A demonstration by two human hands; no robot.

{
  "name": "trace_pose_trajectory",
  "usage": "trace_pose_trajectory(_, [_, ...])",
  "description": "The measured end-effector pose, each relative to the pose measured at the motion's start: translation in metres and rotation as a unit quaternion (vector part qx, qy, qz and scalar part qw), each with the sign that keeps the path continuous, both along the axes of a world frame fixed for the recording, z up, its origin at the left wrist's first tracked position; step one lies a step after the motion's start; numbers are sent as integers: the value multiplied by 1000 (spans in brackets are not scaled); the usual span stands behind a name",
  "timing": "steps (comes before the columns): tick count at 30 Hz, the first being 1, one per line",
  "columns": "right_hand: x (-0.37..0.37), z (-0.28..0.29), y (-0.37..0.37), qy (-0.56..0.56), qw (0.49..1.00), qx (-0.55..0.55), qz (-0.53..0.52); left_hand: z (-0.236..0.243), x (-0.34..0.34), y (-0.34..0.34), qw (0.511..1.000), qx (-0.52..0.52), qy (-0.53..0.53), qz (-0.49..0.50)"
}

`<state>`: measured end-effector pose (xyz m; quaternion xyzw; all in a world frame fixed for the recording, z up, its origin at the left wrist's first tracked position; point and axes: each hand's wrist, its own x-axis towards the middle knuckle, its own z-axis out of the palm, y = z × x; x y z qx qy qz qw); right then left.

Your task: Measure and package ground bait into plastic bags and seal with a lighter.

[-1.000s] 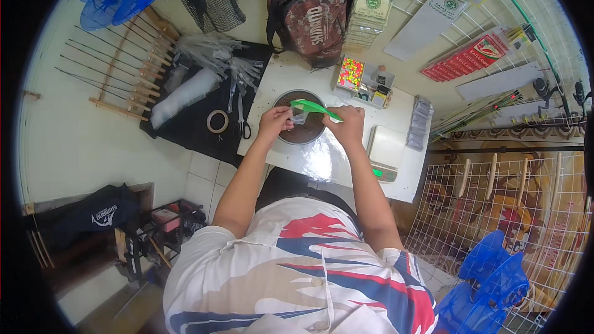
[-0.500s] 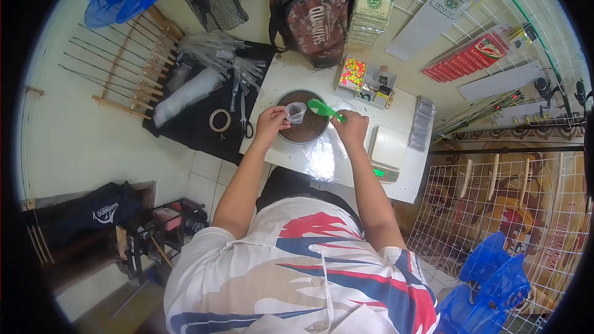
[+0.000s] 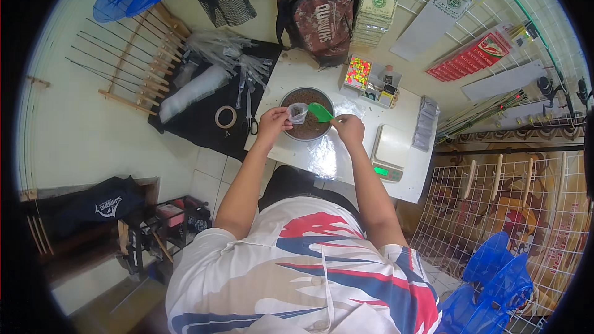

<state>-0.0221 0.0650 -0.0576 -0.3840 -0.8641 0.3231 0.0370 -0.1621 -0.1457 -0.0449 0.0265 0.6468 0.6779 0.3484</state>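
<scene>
A round metal pan point(image 3: 284, 98) of brown crumbly material point(image 3: 304, 97) sits on the white table. Over its left side, my left hand point(image 3: 273, 125) is closed on a small clear plastic bag point(image 3: 297, 113), its mouth spread; something brown shows in it, though whether inside or through the plastic I cannot tell. My right hand point(image 3: 349, 128) grips the handle of a green scoop point(image 3: 321, 112) at the pan's right side. The scoop is tilted with its head close beside the bag's mouth.
Right of the pan lies a digital scale point(image 3: 389, 148), with a stack of clear packs point(image 3: 425, 124) beyond it. A divided box point(image 3: 371, 81) of colourful beads stands behind. Scissors point(image 3: 249, 114) and a tape roll point(image 3: 225, 117) rest on black cloth at left.
The scoop has turned and tilted, its head coming lower toward the bag. My left hand still holds the bag over the pan. The whole view has shifted slightly.
</scene>
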Motion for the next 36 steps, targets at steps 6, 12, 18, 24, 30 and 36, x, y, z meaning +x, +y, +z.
trace_pose_trajectory(6, [4,-3,10,112,984,-109,-89,-1,5,9,1000,-5,3,-19])
trace_pose_trajectory(12, [4,26,9,166,975,-118,-94,-10,10,18,1000,-5,5,-22])
trace_pose_trajectory(18, [9,30,9,183,971,-141,-53,-10,15,28,1000,-6,-1,-23])
trace_pose_trajectory(24, [11,34,3,226,972,-60,-11,-9,10,29,1000,9,-18,-20])
trace_pose_trajectory(30, [13,46,0,217,969,96,63,-11,9,27,999,17,-23,-25])
trace_pose_trajectory(36, [12,51,1,259,947,157,109,-9,8,26,1000,10,-21,-20])
